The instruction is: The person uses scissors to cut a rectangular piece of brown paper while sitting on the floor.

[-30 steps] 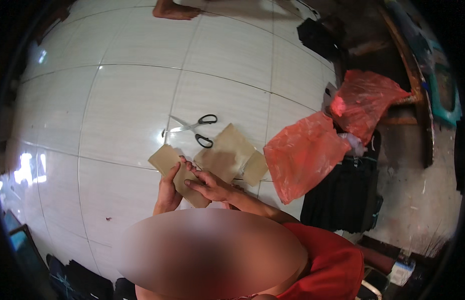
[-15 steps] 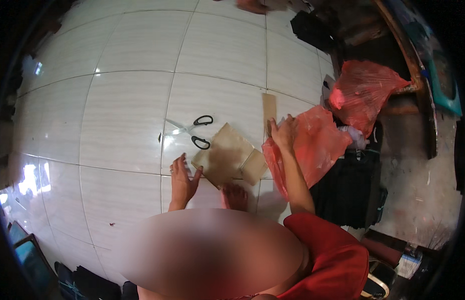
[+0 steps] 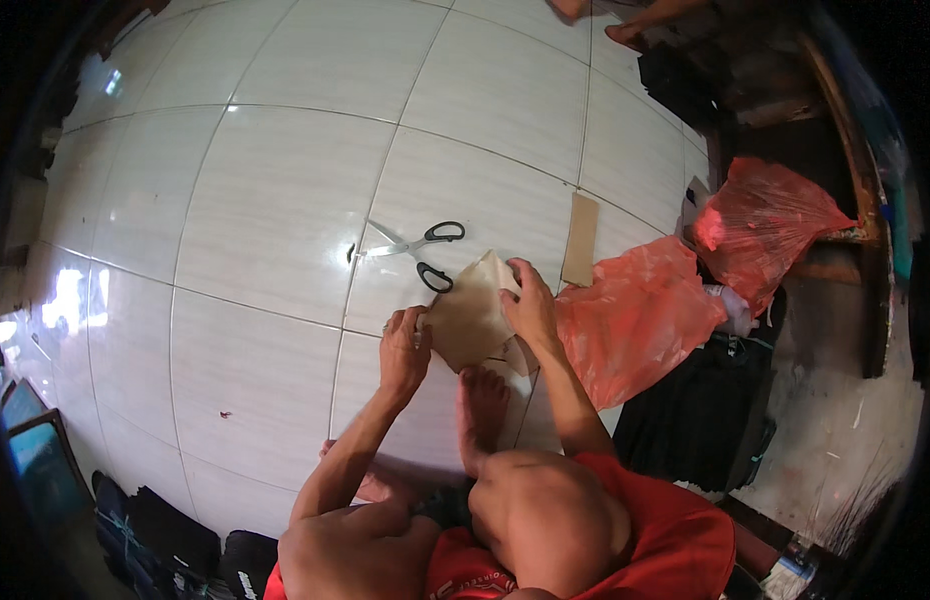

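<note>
A tan sheet (image 3: 473, 312), paper-like or cloth-like, lies on the tiles in front of my bare foot. My left hand (image 3: 405, 352) is closed on its left edge, fingertips bent over the corner. At the opposite edge my right hand (image 3: 530, 308) grips the sheet between thumb and fingers, its upper corner slightly raised. A smaller tan piece (image 3: 521, 354) shows partly under my right wrist. Just beyond the sheet, black-handled scissors (image 3: 415, 246) rest with blades spread. A narrow cardboard strip (image 3: 580, 240) lies to the right of my right hand.
A flattened red plastic bag (image 3: 640, 315) spreads beside my right forearm, and a filled red bag (image 3: 765, 225) stands behind it. Black stacked material (image 3: 690, 410) sits at the right, near a wooden frame (image 3: 855, 190). Another person's foot (image 3: 625, 37) appears at the far edge.
My right hand has left the strip and bag and come left to the tan sheet. My left hand has moved onto the sheet's edge. The view has shifted, showing my legs.
</note>
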A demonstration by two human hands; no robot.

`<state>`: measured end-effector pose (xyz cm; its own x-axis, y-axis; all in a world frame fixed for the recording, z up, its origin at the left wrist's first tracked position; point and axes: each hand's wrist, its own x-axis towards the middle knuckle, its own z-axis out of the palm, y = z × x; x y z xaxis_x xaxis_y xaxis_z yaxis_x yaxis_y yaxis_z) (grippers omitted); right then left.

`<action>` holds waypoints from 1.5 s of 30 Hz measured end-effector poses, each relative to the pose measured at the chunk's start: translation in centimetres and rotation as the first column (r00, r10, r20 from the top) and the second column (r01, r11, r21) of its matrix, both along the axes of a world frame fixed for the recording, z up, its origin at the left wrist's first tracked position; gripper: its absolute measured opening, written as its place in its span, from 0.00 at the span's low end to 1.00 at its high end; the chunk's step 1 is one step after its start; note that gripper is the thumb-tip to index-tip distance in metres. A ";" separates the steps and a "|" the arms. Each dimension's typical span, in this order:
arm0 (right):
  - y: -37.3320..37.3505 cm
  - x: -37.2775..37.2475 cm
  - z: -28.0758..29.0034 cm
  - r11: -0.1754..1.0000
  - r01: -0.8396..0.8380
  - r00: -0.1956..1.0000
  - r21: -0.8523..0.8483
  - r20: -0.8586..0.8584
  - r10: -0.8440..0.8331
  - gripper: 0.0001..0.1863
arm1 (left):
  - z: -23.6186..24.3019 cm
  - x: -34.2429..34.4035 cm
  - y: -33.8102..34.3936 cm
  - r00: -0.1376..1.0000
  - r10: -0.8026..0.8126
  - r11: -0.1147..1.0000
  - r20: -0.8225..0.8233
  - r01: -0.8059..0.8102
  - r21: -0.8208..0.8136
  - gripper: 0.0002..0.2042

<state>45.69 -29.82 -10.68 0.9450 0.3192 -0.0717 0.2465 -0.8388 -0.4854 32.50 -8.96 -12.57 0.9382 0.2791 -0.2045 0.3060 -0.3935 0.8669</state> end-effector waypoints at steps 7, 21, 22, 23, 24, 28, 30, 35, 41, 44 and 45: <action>-2.6 -1.3 1.1 0.975 0.032 0.989 0.222 -0.150 0.002 0.18 | 0.0 -0.5 -0.1 0.990 0.034 0.986 0.139 -0.056 0.154 0.15; -5.3 -1.0 0.4 0.800 0.400 0.754 0.446 -0.656 -0.012 0.23 | -0.4 0.4 0.7 0.981 0.190 0.817 0.049 -0.130 -0.562 0.10; -5.1 -1.0 0.5 0.801 0.400 0.754 0.446 -0.656 -0.011 0.23 | -0.3 0.5 0.9 0.980 0.191 0.817 0.049 -0.131 -0.562 0.10; -4.9 -0.9 0.6 0.782 0.380 0.774 0.494 -0.632 0.023 0.23 | -0.1 0.6 1.2 0.983 0.174 0.830 0.058 -0.115 -0.546 0.12; -4.9 -0.9 0.6 0.762 0.360 0.794 0.539 -0.605 0.053 0.22 | 0.4 0.8 1.2 0.986 0.155 0.841 0.067 -0.096 -0.533 0.15; -4.4 -0.6 0.8 0.682 0.442 0.755 0.583 -0.652 0.067 0.22 | 1.1 1.0 1.2 0.993 0.114 0.801 0.042 -0.067 -0.594 0.16; -4.0 -0.3 0.9 0.683 0.443 0.729 0.580 -0.677 0.101 0.21 | 0.2 0.7 2.1 0.997 0.013 0.572 -0.076 -0.069 -0.817 0.18; -5.3 0.6 -0.9 0.767 0.373 0.741 0.522 -0.665 0.093 0.22 | 1.2 1.7 1.3 0.979 0.109 0.515 -0.171 -0.203 -0.833 0.19; -3.9 0.3 -1.2 0.850 0.345 0.785 0.399 -0.618 -0.029 0.22 | 0.7 0.9 1.5 0.940 0.224 0.482 -0.258 -0.337 -0.809 0.19; -3.8 0.2 0.0 0.865 0.335 0.804 0.373 -0.592 -0.056 0.19 | 1.0 0.7 1.5 0.922 0.266 0.452 -0.283 -0.378 -0.808 0.17; -3.9 0.2 0.1 0.870 0.317 0.811 0.376 -0.584 -0.043 0.17 | 1.2 0.7 1.6 0.918 0.254 0.434 -0.303 -0.388 -0.813 0.17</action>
<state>45.87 -33.76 -10.55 0.8321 0.2723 -0.4832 -0.3052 -0.5028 -0.8087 33.18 -7.38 -11.38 0.7688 0.1830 -0.6128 0.3687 0.6562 0.6584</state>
